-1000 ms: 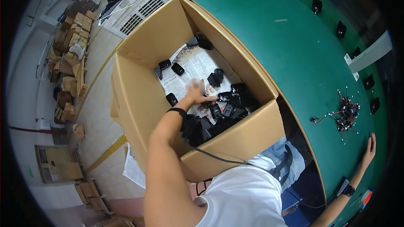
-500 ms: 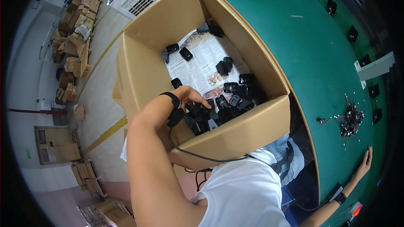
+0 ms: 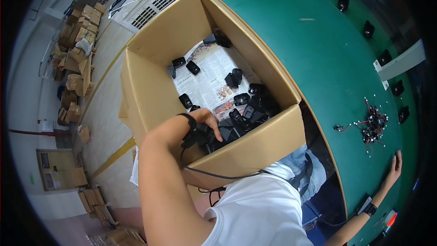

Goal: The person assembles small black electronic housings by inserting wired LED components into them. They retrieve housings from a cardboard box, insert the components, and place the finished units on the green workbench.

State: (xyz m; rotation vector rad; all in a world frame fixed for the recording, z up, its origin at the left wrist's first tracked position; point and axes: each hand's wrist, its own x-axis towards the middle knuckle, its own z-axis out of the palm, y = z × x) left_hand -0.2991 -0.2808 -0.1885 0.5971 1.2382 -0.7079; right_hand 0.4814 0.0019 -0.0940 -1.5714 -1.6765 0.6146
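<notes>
My left hand [image 3: 208, 120] reaches down inside a deep cardboard box [image 3: 246, 148], into a pile of black plastic housings [image 3: 250, 114] near the box's front wall. Its thumb side shows against the dark parts, while the other fingers are hidden among them. Cannot tell whether a part is gripped. Out to the right, my right hand [image 3: 396, 166] lies on the green tabletop [image 3: 291, 41] with its fingers stretched out and holds nothing. More housings [image 3: 193, 67] lie scattered over newspaper [image 3: 207, 86] that lines the box floor.
A bundle of small wired parts [image 3: 374, 125] with red and black leads sits on the tabletop. Black housings [image 3: 342, 2] stand in a row along its far side, beside a white bracket [image 3: 400, 70]. A black cable [image 3: 223, 176] hangs across the box's near side.
My left hand has sunk lower into the pile, toward the front wall. Dark parts beneath it have shifted. My right hand remains resting on the table. The whole view has swung slightly.
</notes>
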